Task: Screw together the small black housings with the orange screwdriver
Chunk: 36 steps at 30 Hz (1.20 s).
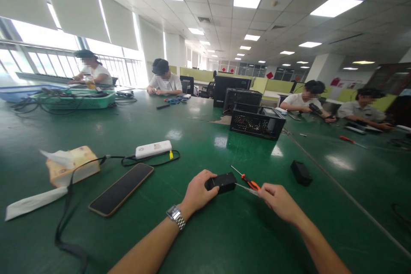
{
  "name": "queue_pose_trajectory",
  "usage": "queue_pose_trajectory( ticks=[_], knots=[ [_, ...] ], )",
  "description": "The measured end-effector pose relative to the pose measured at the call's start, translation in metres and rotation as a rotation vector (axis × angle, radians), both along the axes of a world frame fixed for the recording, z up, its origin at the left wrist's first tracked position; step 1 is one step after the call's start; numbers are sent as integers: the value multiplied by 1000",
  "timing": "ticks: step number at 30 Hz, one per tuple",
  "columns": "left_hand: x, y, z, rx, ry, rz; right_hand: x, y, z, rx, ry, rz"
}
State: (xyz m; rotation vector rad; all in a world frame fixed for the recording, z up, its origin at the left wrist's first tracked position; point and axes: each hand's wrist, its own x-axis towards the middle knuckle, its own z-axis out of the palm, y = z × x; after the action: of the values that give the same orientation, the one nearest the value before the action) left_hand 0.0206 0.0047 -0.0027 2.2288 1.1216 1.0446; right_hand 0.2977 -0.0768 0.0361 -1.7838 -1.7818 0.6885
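My left hand (201, 189) is closed around a small black box (226, 183), thumb in front and fingers behind, holding it low over or on the green table. In my right hand (276, 201), a thin silver pointed tool (248, 189) is pinched, with its tip at the right end of the box. Whether it is tweezers or a slim driver I cannot tell. An orange-and-black screwdriver (250, 182) lies just behind this tool, its shaft pointing away to the left. A second black box (301, 173) sits farther right.
A phone (122, 188), a tissue pack (75, 171), a white power-bank-like device (154, 149) and a black cable lie left. Computer cases (257, 122) stand ahead. A green basket (80, 102) holds cables. Several people sit around the green table (192, 239); another screwdriver (351, 140) lies far right.
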Motion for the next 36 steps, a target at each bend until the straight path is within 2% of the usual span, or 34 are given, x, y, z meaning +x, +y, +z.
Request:
queue_pose_trajectory(
  ticks=[5, 12, 20, 26, 32, 36],
  knots=[
    [-1, 1, -1, -3, 0, -6, -12, 1, -7, 0, 26, -28],
    [-1, 1, 1, -18, -13, -19, -37, 5, -18, 7, 148, 28],
    [-1, -1, 3, -37, -18, -28, -17, 10, -14, 1, 207, 66],
    [-3, -2, 3, -37, -13, -38, -9, 11, -20, 8, 224, 58],
    [-3, -3, 6, -57, -17, -42, -28, 11, -30, 6, 240, 89],
    [-2, -2, 6, -51, -23, -36, -45, 4, -28, 91, 98, 34]
  ],
)
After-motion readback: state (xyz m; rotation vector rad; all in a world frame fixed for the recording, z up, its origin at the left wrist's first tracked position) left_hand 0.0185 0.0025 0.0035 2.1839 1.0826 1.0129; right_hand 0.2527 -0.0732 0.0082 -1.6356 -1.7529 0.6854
